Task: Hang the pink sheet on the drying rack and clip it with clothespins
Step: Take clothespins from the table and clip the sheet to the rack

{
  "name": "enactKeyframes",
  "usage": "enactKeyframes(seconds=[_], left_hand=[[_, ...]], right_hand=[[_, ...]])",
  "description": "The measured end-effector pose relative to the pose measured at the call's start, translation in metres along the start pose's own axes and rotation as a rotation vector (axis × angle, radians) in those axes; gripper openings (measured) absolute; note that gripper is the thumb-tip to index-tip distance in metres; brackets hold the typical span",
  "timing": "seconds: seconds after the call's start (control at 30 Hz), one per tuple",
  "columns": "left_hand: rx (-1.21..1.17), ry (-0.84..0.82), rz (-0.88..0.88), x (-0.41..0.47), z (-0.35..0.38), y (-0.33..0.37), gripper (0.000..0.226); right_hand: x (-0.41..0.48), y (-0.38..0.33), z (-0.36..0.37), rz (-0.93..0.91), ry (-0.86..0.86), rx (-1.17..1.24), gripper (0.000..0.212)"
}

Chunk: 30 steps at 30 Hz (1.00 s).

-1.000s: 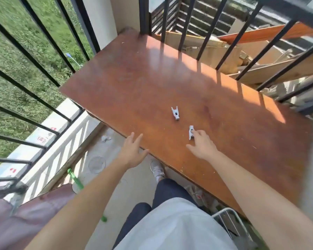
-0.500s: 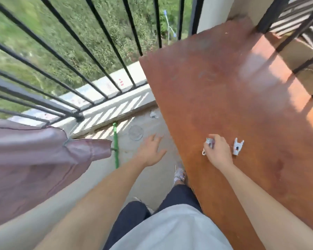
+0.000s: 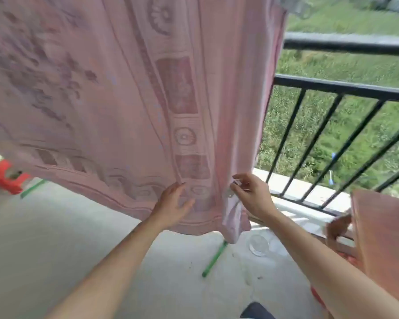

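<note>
The pink patterned sheet (image 3: pixel 115 93) hangs down across most of the head view, its lower hem above the floor. My left hand (image 3: pixel 173 203) rests with relaxed fingers against the sheet near the hem. My right hand (image 3: pixel 251 196) pinches a small white clothespin (image 3: pixel 232 188) right at the sheet's gathered right edge. A green leg of the drying rack (image 3: pixel 213 260) shows under the hem; the rack's top bar is hidden by the cloth.
A black balcony railing (image 3: pixel 332 88) runs along the right, with grass beyond. The brown wooden table (image 3: pixel 387 238) stands at the right edge. A red stool (image 3: pixel 2 178) sits at the far left. Pale concrete floor (image 3: pixel 55 249) lies below.
My view has swung left from the table to the hanging sheet. My right hand picked a clothespin off the table and carried it to the sheet's edge; my left hand reached the cloth.
</note>
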<state>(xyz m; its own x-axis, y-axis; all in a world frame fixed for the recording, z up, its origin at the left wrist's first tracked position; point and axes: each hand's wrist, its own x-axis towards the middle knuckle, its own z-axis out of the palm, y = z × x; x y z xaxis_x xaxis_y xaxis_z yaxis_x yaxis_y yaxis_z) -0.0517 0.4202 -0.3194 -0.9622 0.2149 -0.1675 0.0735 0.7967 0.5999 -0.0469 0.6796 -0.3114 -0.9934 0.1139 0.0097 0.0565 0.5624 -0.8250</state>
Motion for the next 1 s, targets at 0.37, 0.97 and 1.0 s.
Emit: enactKeyframes(seconds=[0.37,0.97,1.0], left_hand=[[-0.266,0.638,-0.284,-0.102,-0.258,-0.226,0.063],[-0.321,0.823,-0.571,0.014,-0.519,-0.523,0.055],[-0.324,0.849,-0.572,0.016,-0.534,-0.534,0.053]], right_hand=[[0.054,-0.293,0.281,-0.357,-0.353,0.209,0.013],[0.259,-0.524,0.67,-0.133,-0.749,0.591,0.015],[0.265,-0.542,0.686,-0.125,-0.773,0.602,0.017]])
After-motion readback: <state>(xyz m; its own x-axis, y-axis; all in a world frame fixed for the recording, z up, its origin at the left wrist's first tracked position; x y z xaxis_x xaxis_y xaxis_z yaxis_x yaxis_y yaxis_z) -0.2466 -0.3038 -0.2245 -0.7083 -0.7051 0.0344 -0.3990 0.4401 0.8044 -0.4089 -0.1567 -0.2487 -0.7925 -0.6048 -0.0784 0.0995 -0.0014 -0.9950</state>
